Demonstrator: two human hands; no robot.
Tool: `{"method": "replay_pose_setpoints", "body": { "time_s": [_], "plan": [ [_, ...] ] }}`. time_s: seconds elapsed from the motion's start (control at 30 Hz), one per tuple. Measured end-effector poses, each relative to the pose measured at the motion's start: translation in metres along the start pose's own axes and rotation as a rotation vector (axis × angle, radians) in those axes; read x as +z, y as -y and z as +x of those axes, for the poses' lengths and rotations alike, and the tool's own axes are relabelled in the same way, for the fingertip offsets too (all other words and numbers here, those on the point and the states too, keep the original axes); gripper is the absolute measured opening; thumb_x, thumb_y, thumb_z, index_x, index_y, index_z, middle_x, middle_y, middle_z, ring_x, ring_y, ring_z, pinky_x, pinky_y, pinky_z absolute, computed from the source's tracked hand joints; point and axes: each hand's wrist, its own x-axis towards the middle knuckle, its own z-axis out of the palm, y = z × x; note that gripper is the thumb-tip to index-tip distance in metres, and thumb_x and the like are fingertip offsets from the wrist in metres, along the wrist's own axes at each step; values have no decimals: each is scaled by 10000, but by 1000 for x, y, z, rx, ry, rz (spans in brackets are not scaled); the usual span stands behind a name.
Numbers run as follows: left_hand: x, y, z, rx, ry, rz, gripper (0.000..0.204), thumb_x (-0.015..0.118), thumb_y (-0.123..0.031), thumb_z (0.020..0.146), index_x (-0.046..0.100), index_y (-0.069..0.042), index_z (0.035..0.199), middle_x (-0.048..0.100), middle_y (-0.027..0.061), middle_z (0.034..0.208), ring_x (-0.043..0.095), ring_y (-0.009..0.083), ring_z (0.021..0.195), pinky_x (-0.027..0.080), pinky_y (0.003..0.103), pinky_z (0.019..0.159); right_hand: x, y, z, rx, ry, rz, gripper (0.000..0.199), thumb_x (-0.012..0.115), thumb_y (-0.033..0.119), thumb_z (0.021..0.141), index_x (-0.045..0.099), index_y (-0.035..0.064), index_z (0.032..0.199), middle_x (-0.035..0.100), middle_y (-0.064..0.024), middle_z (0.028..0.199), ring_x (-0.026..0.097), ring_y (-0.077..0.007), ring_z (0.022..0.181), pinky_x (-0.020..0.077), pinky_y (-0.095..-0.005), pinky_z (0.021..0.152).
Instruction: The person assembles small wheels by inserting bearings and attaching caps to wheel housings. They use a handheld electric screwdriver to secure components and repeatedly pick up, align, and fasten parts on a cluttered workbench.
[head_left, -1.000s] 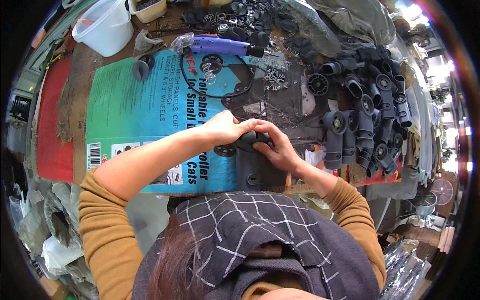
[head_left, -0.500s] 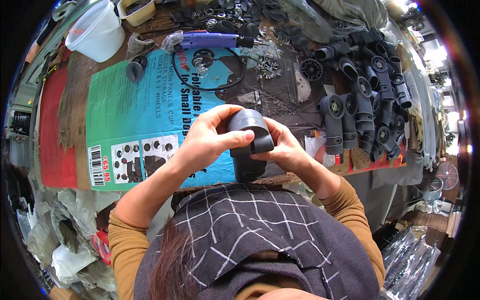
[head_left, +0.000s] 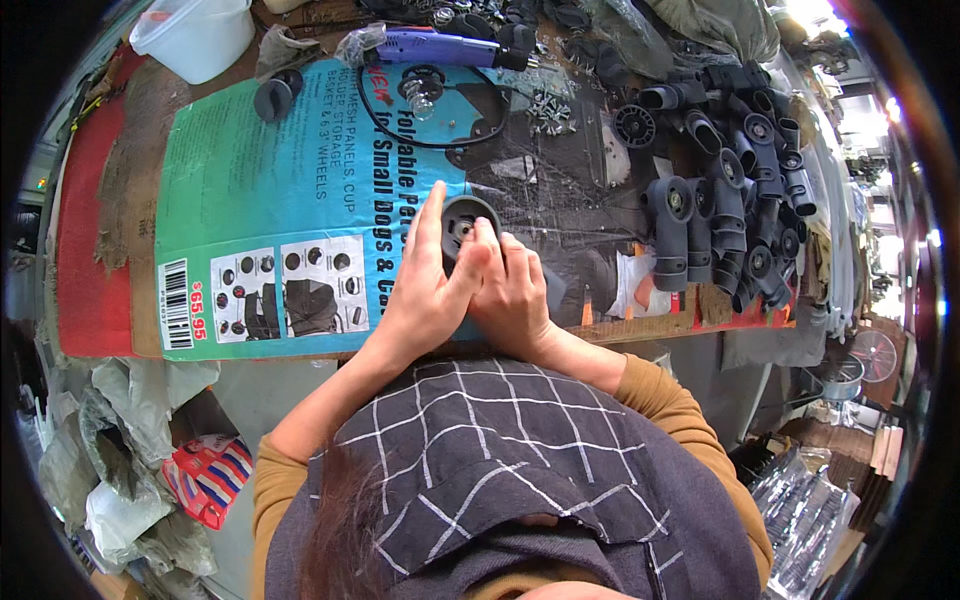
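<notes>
Since the earlier frame, I see the dark grey round plastic joint piece (head_left: 463, 212) turned over: smooth cap out of sight, recessed face with the metal-looking centre now up. Means the hub is reachable by fingertips. Piece sits between both hands, above the blue-green printed cardboard sheet (head_left: 235, 190); can't tell if touching it. Left hand (head_left: 420, 300): fingers straight, close together along its left edge, thumb spread toward the other hand. Right hand (head_left: 510, 305): fingers curled, tips bunched at the hub; can't tell if pinching something small. Beyond: purple-blue power screwdriver (head_left: 440, 48), loose silvery screws (head_left: 550, 113). Right: heaped dark grey plastic tube joints (head_left: 730, 170).
</notes>
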Motion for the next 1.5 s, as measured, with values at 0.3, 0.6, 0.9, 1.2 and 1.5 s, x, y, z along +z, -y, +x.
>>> {"method": "replay_pose_setpoints", "body": {
  "time_s": [0.3, 0.6, 0.9, 1.2, 1.5],
  "plan": [
    [10, 16, 38, 181, -130, 240, 518, 727, -382, 807, 559, -10, 1126, 526, 201, 1126, 506, 348, 1091, 434, 397, 929, 12, -53, 27, 887, 424, 1341, 276, 583, 127, 919, 610, -17, 1154, 662, -152, 1048, 654, -246, 890, 519, -339, 743],
    [4, 2, 43, 10, 48, 125, 492, 797, -192, 677, 562, -25, 1076, 529, 159, 1102, 522, 307, 1062, 445, 374, 928, 30, -97, 29, 821, 758, 1558, 229, 650, 205, 889, 687, -12, 949, 663, -43, 786, 590, -93, 713, 487, -262, 651],
    [26, 3, 56, 33, 24, 149, 486, 776, -199, 638, 599, -84, 1076, 491, 146, 1142, 581, 311, 998, 516, 387, 839, 154, -228, 77, 515, 144, 536, 134, 680, 159, 774, 702, 38, 826, 675, -125, 815, 657, -304, 782, 507, -395, 732],
    [26, 4, 54, 0, 28, 85, 494, 775, -159, 627, 594, -77, 1080, 490, 140, 1132, 536, 295, 1048, 471, 370, 889, 165, -230, 87, 607, 459, 490, 148, 712, 207, 741, 736, 84, 819, 707, -116, 841, 680, -283, 833, 521, -382, 784],
    [28, 11, 52, 79, -34, 116, 599, 783, -221, 650, 489, -68, 1150, 478, 177, 1168, 507, 354, 1111, 456, 415, 915, 104, -194, 90, 659, 348, 802, 190, 680, 173, 798, 672, -11, 848, 657, -56, 740, 600, -109, 683, 483, -267, 644]
  ]
}}
